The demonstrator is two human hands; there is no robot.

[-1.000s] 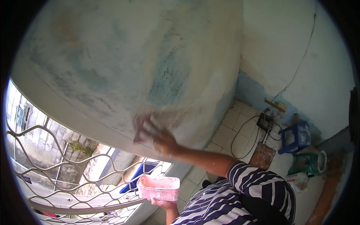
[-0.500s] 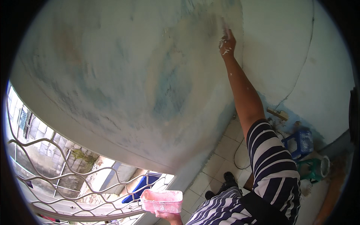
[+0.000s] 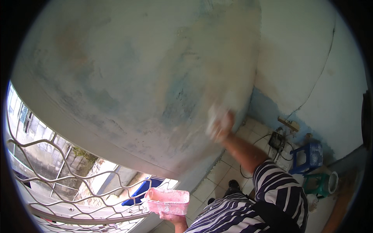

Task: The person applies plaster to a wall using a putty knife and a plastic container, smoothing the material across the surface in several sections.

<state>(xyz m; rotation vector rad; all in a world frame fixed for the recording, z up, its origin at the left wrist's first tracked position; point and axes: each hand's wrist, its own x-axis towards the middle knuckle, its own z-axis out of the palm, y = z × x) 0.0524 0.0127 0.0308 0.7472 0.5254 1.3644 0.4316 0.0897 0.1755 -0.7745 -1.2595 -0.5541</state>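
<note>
My left hand [image 3: 173, 218] supports a pink plastic tub [image 3: 168, 207] from beneath, its fingers curled at the base. Whitish smears coat the tub's rim and sides. Higher up, my right hand [image 3: 224, 126] is blurred by motion close to the patchy wall [image 3: 136, 77]. Its fingers close round a pale, flat tool [image 3: 213, 118] whose exact kind is smeared out. Light filler-like coating covers the wall, with bluish and brownish patches showing through.
A curved window opening with a white metal grille [image 3: 77, 180] lies at lower left. On the right, a blue stool [image 3: 309, 157] and a green stool [image 3: 316, 184] stand on the tiled floor [image 3: 217, 173]. A cable [image 3: 241, 171] loops near a dark box [image 3: 276, 140].
My right hand has swept down from high on the wall, and slightly left, with the pale tool. The tub stays in my left hand, almost unmoved.
</note>
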